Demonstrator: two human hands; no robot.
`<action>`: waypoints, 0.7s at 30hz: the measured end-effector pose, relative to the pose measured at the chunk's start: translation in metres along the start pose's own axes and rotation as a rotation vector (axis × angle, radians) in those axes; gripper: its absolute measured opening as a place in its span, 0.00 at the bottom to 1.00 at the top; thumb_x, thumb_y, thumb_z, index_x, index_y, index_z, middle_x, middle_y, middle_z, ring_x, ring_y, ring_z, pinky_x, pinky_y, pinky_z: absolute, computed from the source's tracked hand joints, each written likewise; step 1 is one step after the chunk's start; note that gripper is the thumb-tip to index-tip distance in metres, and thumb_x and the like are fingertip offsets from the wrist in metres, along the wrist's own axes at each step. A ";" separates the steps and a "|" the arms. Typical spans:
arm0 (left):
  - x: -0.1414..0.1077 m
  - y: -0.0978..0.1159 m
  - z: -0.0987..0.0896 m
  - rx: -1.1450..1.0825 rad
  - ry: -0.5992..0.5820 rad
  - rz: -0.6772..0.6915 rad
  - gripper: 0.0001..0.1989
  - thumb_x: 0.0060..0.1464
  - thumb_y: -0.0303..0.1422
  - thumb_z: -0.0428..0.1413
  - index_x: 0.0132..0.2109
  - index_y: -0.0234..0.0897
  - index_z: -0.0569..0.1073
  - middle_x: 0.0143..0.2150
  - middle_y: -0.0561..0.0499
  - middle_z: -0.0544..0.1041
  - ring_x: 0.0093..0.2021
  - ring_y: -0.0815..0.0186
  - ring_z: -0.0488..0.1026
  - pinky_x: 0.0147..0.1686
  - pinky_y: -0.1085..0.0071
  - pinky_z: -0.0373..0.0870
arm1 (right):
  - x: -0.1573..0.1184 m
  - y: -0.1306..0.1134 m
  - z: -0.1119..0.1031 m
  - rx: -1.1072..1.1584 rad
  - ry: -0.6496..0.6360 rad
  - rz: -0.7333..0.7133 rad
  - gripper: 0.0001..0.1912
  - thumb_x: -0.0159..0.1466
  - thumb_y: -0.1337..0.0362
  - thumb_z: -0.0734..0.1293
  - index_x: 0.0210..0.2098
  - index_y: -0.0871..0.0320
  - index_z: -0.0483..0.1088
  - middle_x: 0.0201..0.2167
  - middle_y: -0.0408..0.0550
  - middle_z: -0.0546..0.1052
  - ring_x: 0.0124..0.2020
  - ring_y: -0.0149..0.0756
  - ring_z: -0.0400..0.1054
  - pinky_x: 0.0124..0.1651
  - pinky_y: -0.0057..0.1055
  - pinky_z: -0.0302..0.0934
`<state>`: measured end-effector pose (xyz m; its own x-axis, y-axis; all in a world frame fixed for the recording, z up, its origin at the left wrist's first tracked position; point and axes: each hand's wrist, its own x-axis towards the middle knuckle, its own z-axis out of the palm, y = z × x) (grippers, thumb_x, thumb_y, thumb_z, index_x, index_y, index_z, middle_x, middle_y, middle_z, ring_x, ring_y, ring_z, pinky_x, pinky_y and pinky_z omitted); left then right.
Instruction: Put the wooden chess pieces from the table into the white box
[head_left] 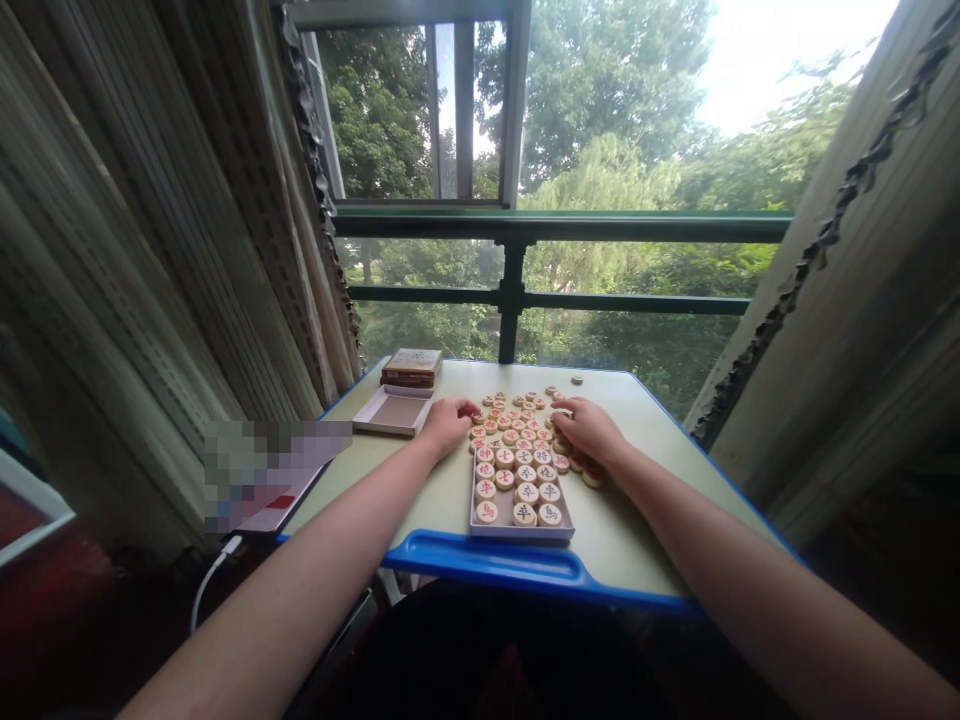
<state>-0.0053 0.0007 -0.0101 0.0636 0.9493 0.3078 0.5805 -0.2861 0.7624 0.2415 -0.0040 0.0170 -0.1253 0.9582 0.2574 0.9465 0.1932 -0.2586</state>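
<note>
Across the bench [622, 530], our left hand [450, 422] and right hand [589, 430] flank the loose xiangqi pieces [510, 437], fingers curled over them, grip unclear, keeping them bunched just behind the tray [521, 533] of ranked pieces.

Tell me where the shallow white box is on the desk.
In the head view, the shallow white box sits at the left side of the desk, just left of the person's left hand and directly in front of the stacked brown boxes.

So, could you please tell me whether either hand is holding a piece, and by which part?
It cannot be told: the left hand and right hand lie palm down among the xiangqi pieces, and they hide any hold.
</note>
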 end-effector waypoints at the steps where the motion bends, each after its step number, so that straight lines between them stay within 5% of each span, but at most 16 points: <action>1: 0.001 0.000 0.000 -0.001 -0.005 0.011 0.15 0.40 0.18 0.49 0.34 0.33 0.76 0.32 0.50 0.78 0.35 0.67 0.74 0.39 0.71 0.70 | 0.003 -0.002 -0.002 -0.044 -0.004 0.003 0.19 0.61 0.60 0.57 0.47 0.57 0.71 0.51 0.52 0.71 0.48 0.41 0.65 0.49 0.33 0.58; 5: 0.003 0.002 0.000 0.006 -0.022 0.053 0.17 0.40 0.18 0.48 0.35 0.33 0.76 0.35 0.48 0.79 0.37 0.66 0.74 0.41 0.70 0.70 | 0.021 -0.014 -0.008 -0.175 -0.038 -0.058 0.21 0.61 0.58 0.57 0.51 0.57 0.69 0.51 0.53 0.70 0.50 0.46 0.62 0.50 0.37 0.57; 14: 0.011 -0.009 0.005 -0.164 -0.080 0.014 0.20 0.35 0.15 0.45 0.33 0.32 0.75 0.37 0.47 0.79 0.41 0.65 0.74 0.43 0.70 0.69 | 0.036 -0.029 -0.005 -0.210 -0.088 0.005 0.12 0.55 0.66 0.63 0.34 0.62 0.77 0.33 0.60 0.77 0.43 0.48 0.67 0.43 0.37 0.61; 21: 0.013 -0.008 0.004 -0.236 -0.026 -0.056 0.21 0.34 0.14 0.44 0.33 0.32 0.75 0.35 0.47 0.78 0.39 0.67 0.74 0.43 0.70 0.70 | 0.034 -0.019 -0.007 -0.150 -0.051 0.057 0.20 0.53 0.64 0.64 0.45 0.58 0.73 0.39 0.55 0.77 0.44 0.45 0.68 0.41 0.34 0.62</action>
<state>-0.0057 0.0155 -0.0143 0.0596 0.9668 0.2485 0.3785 -0.2522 0.8906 0.2215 0.0234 0.0368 -0.0819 0.9769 0.1976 0.9858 0.1086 -0.1281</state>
